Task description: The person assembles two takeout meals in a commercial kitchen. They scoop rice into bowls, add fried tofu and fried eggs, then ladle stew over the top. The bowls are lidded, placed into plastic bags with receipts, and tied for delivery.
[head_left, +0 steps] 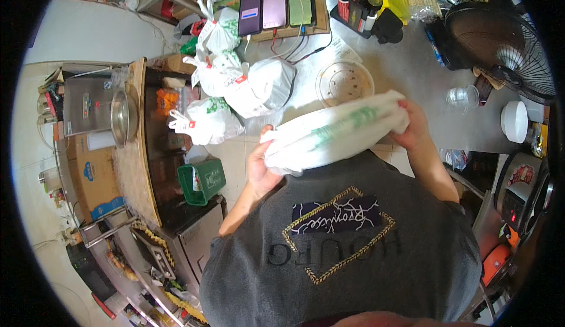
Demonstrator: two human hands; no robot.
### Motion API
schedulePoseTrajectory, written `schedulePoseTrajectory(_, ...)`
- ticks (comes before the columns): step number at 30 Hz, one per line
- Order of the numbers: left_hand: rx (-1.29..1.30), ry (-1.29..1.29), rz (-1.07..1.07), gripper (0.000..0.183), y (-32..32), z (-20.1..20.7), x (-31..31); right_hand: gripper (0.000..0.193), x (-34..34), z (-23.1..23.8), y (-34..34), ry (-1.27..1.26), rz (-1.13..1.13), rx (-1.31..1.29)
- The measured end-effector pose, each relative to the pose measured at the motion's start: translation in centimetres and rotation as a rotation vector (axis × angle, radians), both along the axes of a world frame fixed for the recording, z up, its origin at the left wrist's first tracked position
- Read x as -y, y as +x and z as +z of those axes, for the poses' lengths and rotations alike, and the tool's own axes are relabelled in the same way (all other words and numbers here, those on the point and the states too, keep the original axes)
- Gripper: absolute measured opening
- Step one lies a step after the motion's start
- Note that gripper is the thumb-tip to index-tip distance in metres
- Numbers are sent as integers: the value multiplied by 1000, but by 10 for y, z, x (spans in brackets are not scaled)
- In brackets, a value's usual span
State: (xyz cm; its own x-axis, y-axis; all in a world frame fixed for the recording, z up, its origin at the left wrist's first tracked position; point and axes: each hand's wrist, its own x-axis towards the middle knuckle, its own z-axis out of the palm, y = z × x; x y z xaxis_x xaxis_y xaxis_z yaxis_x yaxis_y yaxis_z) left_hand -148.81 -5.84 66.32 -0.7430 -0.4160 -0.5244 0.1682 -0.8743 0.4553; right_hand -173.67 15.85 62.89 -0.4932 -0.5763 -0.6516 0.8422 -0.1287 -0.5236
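A white plastic bag (335, 134) with green print is stretched out flat in front of my chest, slightly blurred. My left hand (263, 163) is closed on its left end, thumb and fingers pinching the film. At the other end, a little higher, my right hand (412, 126) grips the bag's right corner. Just beyond the bag a round whitish dish (344, 84) with dark specks rests on the metal table. Whether anything lies inside the stretched bag cannot be made out.
Several tied white bags (265, 87) stand on the table's left side. Three phones (274, 9) with cables lie at the back. To the right are a clear plastic cup (463, 97), white round containers (514, 121) and a black fan (500, 39). A green bin (201, 181) sits lower left.
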Motion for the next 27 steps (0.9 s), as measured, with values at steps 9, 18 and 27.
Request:
schedulePoseTrajectory(9, 11, 105, -83, 37, 3, -13, 31, 42, 19, -7, -14, 439, 582, -1150)
schedulePoseTrajectory(18, 516, -628, -212, 36, -27, -65, 7, 73, 99, -33, 67, 302, 869, -1483)
schedulePoseTrajectory(27, 677, -474, 48, 35, 74, -93, 36, 49, 46, -120, -11, 465, 284, -597)
